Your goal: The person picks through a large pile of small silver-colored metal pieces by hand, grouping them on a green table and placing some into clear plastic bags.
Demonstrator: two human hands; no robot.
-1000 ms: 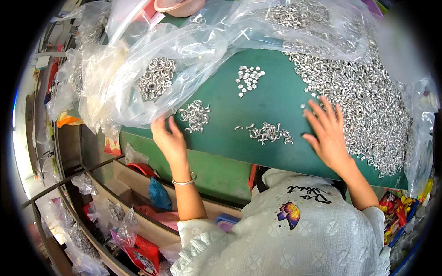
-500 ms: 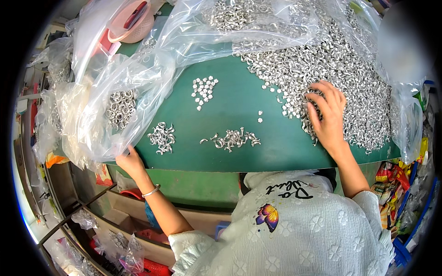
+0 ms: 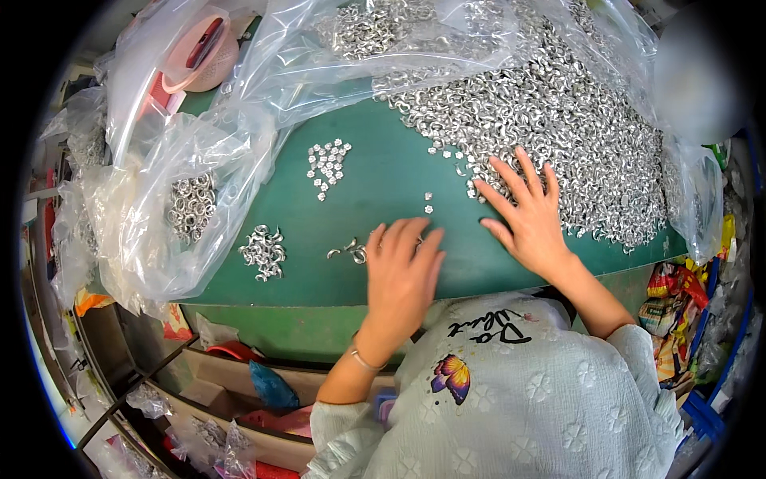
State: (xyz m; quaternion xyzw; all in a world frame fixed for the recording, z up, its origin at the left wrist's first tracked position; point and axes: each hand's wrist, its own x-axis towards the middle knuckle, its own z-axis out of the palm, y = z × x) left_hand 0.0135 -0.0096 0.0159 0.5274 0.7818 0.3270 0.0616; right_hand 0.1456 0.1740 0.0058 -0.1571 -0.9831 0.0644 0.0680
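My left hand [image 3: 400,275] is over a small group of curved silver metal pieces [image 3: 351,250] near the table's front edge. Its fingers are apart and slightly blurred, and it covers most of that group. To the right, my right hand [image 3: 531,223] lies with spread fingers at the lower left edge of a large heap of silver metal pieces [image 3: 606,168]. Nothing shows in its grasp. Two flower-shaped pieces [image 3: 428,203] lie between the hands. Farther left are a cluster of flower-shaped pieces [image 3: 328,165] and another small pile of curved pieces [image 3: 263,254].
Clear plastic sheeting [image 3: 295,72] runs along the back and left of the green tabletop [image 3: 367,160]. Silver rings [image 3: 191,209] show through the plastic at left. A pink basket [image 3: 209,60] holding a red-handled tool stands at the far left. Drawers [image 3: 231,383] are below.
My left hand has left the plastic at the left and moved right, over the curved pieces. My right hand has shifted left and down to the heap's edge, fingers spreading.
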